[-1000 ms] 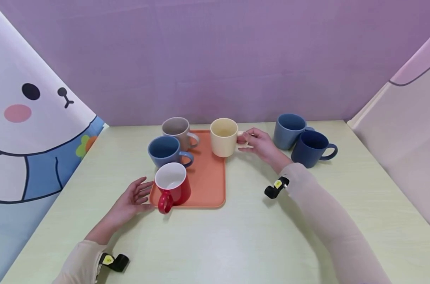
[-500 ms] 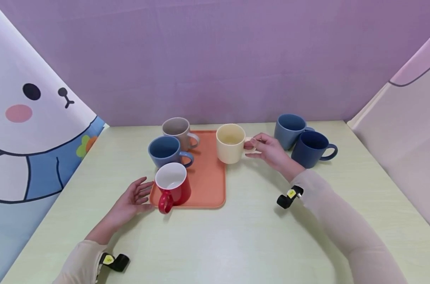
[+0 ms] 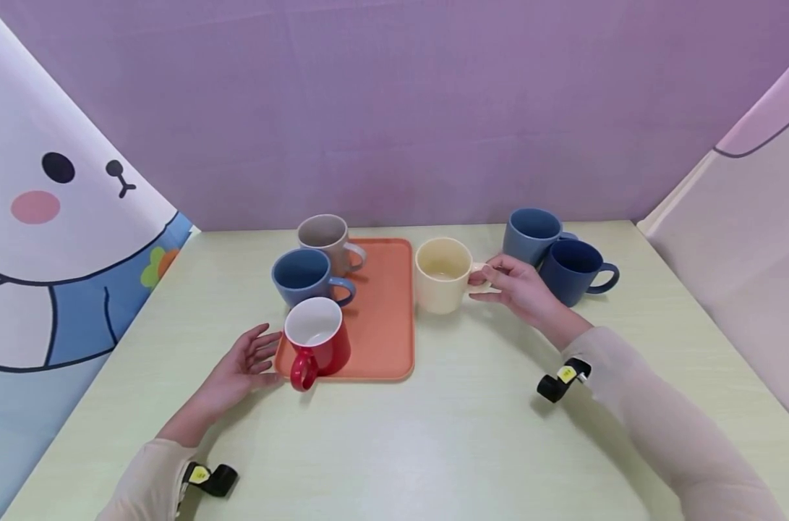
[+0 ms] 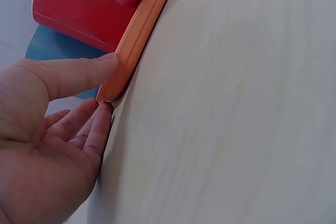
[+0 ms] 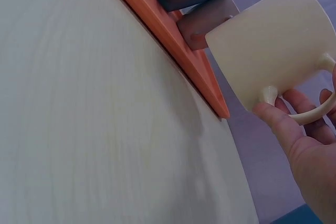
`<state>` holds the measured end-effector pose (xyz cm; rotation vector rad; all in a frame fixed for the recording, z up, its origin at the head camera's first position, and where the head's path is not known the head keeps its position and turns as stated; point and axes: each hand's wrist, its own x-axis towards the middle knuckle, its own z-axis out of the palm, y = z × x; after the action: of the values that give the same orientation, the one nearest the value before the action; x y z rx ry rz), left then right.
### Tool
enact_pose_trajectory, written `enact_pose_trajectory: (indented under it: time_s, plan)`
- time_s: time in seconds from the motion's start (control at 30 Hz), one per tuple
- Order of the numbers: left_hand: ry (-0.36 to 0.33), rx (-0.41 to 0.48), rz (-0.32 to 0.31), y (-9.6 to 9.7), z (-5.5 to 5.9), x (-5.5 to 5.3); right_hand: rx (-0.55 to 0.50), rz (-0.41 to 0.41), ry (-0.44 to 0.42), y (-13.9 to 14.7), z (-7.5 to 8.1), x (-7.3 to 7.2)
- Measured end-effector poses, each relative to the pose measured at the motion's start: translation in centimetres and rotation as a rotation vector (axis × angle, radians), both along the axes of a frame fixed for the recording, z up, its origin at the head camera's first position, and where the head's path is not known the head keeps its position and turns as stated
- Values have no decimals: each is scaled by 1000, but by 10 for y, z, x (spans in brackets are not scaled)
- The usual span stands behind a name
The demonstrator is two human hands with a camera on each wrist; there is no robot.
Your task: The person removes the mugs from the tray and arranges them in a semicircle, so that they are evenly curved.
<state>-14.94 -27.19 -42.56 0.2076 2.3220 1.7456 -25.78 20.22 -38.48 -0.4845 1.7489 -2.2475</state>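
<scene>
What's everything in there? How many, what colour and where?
Table: 1, pale, underneath
Tray: 1, orange, on table
Red mug: 1, red-and-white, tray's near left
Blue mug: 1, blue, tray's left
Grey mug: 1, grey, tray's far left
Cream mug: 1, cream, just right of tray
Other blue mug: 1, blue, table's far right
Navy mug: 1, navy, nearer than that blue mug
Backdrop: 1, purple, behind
Cartoon cloth: 1, white and blue, left
Right cloth: 1, pinkish, right
Wrist cameras: 2, black, one per wrist
Sleeves: 2, beige, one per arm
Left hand: 1, bare, touching tray's near left corner
Right hand: 1, bare, on cream mug's handle
</scene>
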Motion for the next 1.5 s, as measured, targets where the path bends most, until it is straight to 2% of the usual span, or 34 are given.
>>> enact_pose_trajectory:
  time_s: [0.3, 0.47, 0.67, 0.93, 1.27, 1.5]
  plan:
    - [2, 2, -4, -2, -1, -1, -66, 49, 32, 18, -4, 14]
    - [10, 6, -11, -1, -1, -2, -66, 61, 53, 28, -5, 21]
    - [-11, 22, 1, 0, -2, -2, -100, 99, 88, 43, -8, 31]
    - [-14, 24, 6, 0, -2, -1, -86, 114, 91, 61, -9, 43]
    - [-27, 28, 20, 1, 0, 0, -131, 150, 126, 82, -15, 51]
    - [-25, 39, 14, 0, -2, 1, -163, 159, 141, 96, -16, 62]
